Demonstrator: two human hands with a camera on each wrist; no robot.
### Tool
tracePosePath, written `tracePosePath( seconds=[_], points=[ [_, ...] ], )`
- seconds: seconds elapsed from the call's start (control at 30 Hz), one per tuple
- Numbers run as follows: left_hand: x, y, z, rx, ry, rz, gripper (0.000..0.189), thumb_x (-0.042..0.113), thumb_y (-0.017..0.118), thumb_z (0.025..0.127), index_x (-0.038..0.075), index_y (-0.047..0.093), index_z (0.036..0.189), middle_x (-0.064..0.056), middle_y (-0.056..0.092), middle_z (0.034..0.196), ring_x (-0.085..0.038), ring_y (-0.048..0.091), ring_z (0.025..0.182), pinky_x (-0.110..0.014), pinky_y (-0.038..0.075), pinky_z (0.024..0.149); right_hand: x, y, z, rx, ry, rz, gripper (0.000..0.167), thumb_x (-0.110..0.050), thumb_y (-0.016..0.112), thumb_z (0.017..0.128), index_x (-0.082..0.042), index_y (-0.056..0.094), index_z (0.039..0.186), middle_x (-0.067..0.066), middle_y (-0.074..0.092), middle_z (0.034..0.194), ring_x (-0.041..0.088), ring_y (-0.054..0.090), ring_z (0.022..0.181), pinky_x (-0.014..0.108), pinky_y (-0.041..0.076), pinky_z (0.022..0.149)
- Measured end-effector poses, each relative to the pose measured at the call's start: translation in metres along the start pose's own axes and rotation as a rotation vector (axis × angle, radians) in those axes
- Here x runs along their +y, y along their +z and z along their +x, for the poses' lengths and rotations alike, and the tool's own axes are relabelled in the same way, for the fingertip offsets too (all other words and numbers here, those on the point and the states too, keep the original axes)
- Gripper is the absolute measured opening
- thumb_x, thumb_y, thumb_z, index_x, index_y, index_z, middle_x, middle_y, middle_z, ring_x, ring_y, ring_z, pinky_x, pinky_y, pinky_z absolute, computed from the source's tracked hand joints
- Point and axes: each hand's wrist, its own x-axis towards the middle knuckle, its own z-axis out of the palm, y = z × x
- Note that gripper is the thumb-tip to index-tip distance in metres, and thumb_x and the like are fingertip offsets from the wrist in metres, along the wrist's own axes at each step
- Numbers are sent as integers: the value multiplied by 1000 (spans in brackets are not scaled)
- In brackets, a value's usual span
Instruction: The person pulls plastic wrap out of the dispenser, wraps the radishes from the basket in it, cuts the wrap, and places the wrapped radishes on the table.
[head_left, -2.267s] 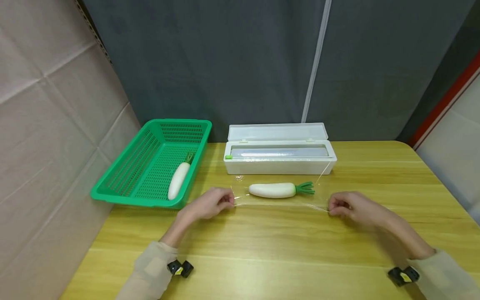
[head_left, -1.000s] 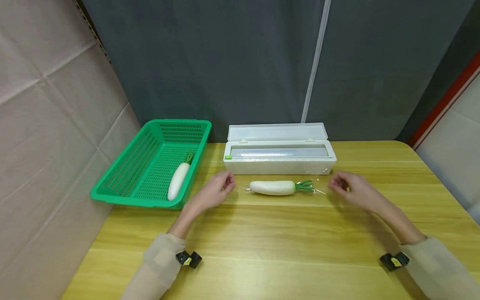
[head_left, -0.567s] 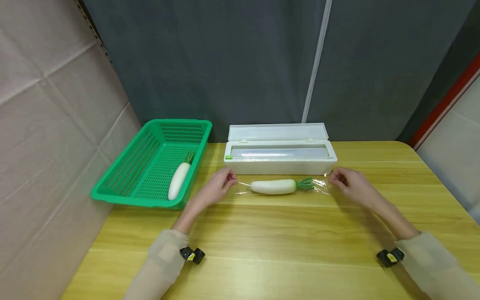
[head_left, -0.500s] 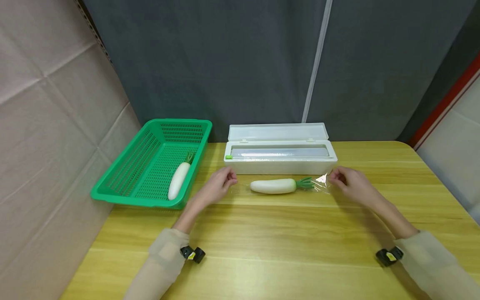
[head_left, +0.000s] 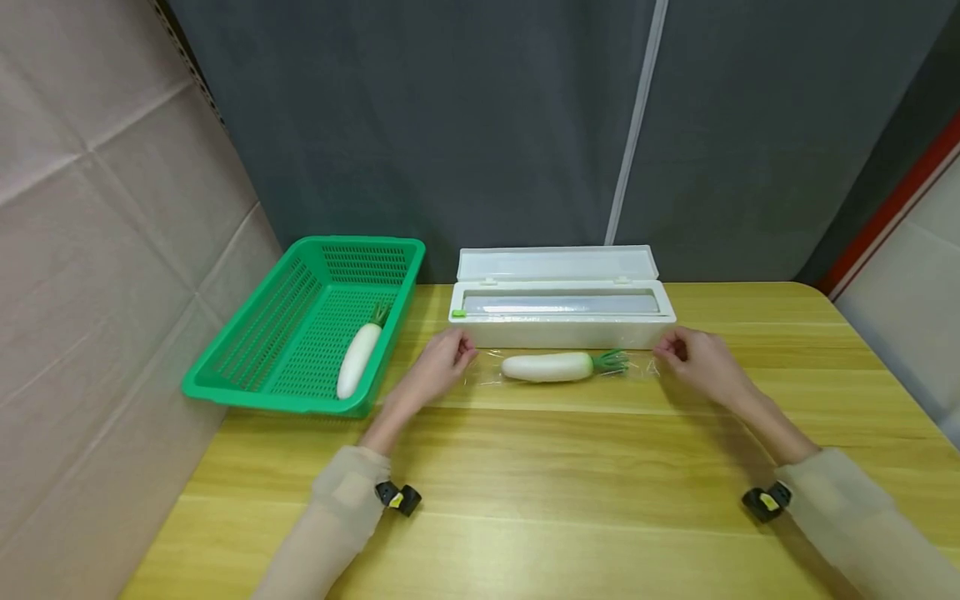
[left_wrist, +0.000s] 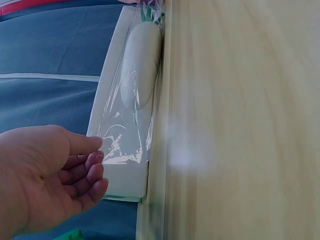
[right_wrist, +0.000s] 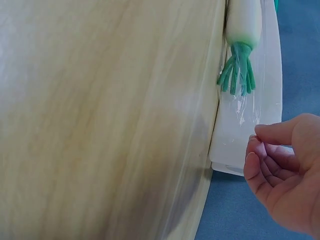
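In front of the white dispenser box lies a white radish (head_left: 547, 367) with green stems, wrapped in clear cling film (left_wrist: 120, 145) that sticks out past both its ends. My left hand (head_left: 441, 362) pinches the film beyond the radish's rounded tip, between thumb and fingers. Beyond the stems (right_wrist: 240, 70), my right hand (head_left: 701, 362) pinches the film's other end in the same way. The film's edges are hard to make out, being transparent. Behind the radish, the cling film dispenser (head_left: 562, 336) has its lid up and a roll inside.
A green plastic basket (head_left: 197, 385) stands at the left, with a second white radish (head_left: 357, 360) inside. The wooden table (head_left: 570, 492) stretches toward me. A dark grey curtain (head_left: 450, 125) hangs behind, and a pale cloth wall (head_left: 97, 292) borders the left.
Both hands have moved away from me toward the dispenser, taking the film's near edge over the radish. The radish has shifted slightly toward the box, and the film now lies narrow around it.
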Motion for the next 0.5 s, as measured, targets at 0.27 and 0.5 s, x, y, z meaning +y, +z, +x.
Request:
tracePosePath(
  seconds=[0.27, 0.5],
  points=[
    [1, 4, 7, 26, -65, 68, 4, 3, 65, 96, 1, 65, 92, -8, 64, 89, -18, 61, 79, -25, 54, 68, 0, 5, 4, 36, 40, -27, 6, -3, 70, 89, 1, 68, 85, 5, 66, 74, 16, 56, 66, 30, 46, 60],
    [2, 7, 13, 88, -134, 117, 7, 2, 66, 93, 3, 69, 87, -8, 68, 83, -20, 64, 75, -32, 55, 65, -3, 10, 9, 94, 16, -51, 7, 0, 66, 87, 0, 68, 80, 6, 65, 70, 17, 56, 62, 32, 46, 57]
  ],
)
